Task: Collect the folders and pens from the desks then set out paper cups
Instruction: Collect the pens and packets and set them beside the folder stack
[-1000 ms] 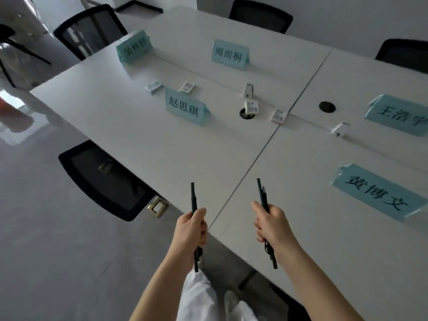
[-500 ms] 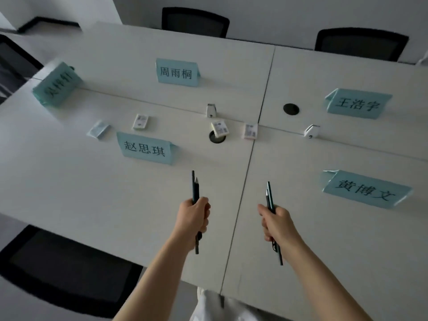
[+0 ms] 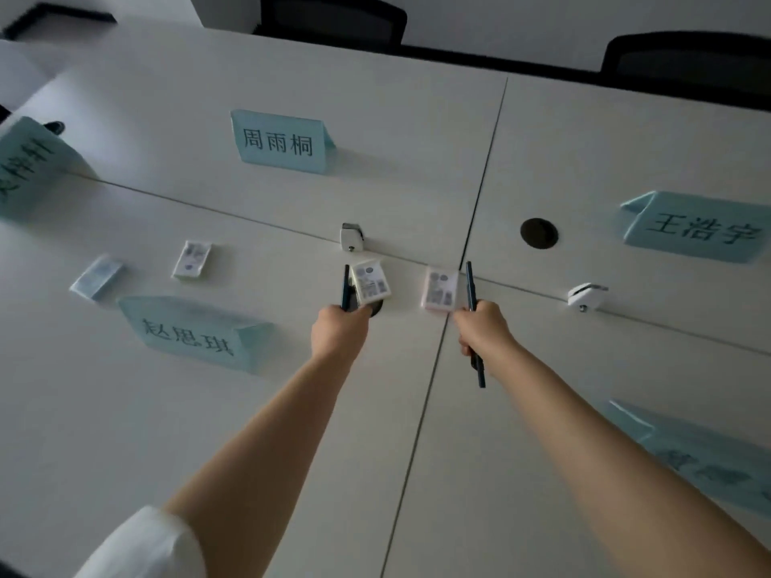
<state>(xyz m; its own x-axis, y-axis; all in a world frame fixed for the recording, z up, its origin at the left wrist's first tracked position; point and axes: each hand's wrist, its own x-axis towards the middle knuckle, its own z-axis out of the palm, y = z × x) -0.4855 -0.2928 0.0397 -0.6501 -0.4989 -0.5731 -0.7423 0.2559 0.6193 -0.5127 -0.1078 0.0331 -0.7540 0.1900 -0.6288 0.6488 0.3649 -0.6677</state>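
Both my arms stretch out over the middle of the white desks. My left hand is closed round a dark pen that points away from me, its tip beside a small white card pack. My right hand grips another dark pen, which sticks out above and below the fist. No folders or paper cups are in sight.
Pale blue name cards stand around the desks. Small white card packs lie near the centre seam, with two white clips and round cable holes. Black chairs line the far side.
Both hands have reached forward from the near desk edge to the centre, each still holding its pen. My view has moved in over the desks.
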